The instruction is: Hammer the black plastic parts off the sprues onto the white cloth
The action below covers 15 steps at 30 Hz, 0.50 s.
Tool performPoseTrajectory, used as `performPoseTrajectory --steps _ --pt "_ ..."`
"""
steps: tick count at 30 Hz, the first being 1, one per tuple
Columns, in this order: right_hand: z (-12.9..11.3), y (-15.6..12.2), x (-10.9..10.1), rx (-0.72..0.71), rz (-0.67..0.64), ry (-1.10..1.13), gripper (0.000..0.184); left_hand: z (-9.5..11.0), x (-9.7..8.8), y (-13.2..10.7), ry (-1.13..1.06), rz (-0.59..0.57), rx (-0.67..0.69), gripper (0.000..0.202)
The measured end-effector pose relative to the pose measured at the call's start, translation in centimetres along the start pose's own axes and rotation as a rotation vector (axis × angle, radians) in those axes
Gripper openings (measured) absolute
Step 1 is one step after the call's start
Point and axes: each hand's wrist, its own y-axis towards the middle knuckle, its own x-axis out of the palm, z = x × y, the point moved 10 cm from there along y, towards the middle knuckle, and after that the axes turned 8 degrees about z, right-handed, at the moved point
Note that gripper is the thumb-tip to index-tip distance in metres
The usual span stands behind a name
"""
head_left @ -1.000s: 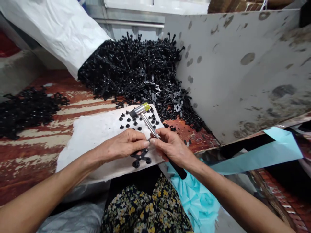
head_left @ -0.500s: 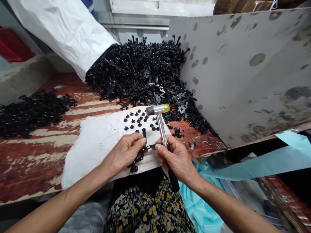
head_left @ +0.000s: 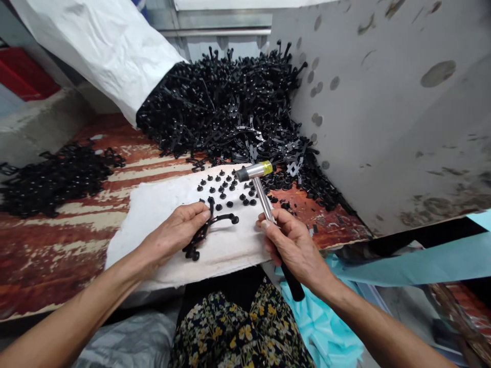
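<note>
My left hand [head_left: 183, 225] pinches a black jointed linkage [head_left: 201, 235] over the white cloth; one arm of it, ending in a round knob, points right. My right hand [head_left: 286, 236] is closed around a hammer [head_left: 264, 199] with a silver metal shaft, a dark grey face on the left and a clear yellow face on the right. Its black grip end sticks out below the hand. Several small black round pieces with upright stems [head_left: 223, 196] stand on the white cloth [head_left: 153, 204] beyond both hands. The linkage and the hammer are apart.
A big heap of black linkages [head_left: 222, 107] spills from a white sack [head_left: 111, 51] at the back. Another black pile [head_left: 53, 179] lies on the left of the worn red table [head_left: 34, 255]. A spotted grey board [head_left: 383, 117] rises on the right, with light-blue sheeting [head_left: 318, 327] below.
My hands have moved apart. My left hand shifted left with the linkage, and my right hand let go of its arm and drew right, keeping the hammer. The view turned slightly.
</note>
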Motion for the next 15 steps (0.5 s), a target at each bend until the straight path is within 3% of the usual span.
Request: performPoseTrajectory --steps 7,15 --pt "0.26 0.05 0.15 0.036 0.001 0.041 0.028 0.13 -0.24 0.39 0.182 0.019 0.016 0.034" --pt "0.7 -0.32 0.47 0.082 -0.031 0.053 0.027 0.37 -0.02 0.49 0.23 0.022 0.06 0.034"
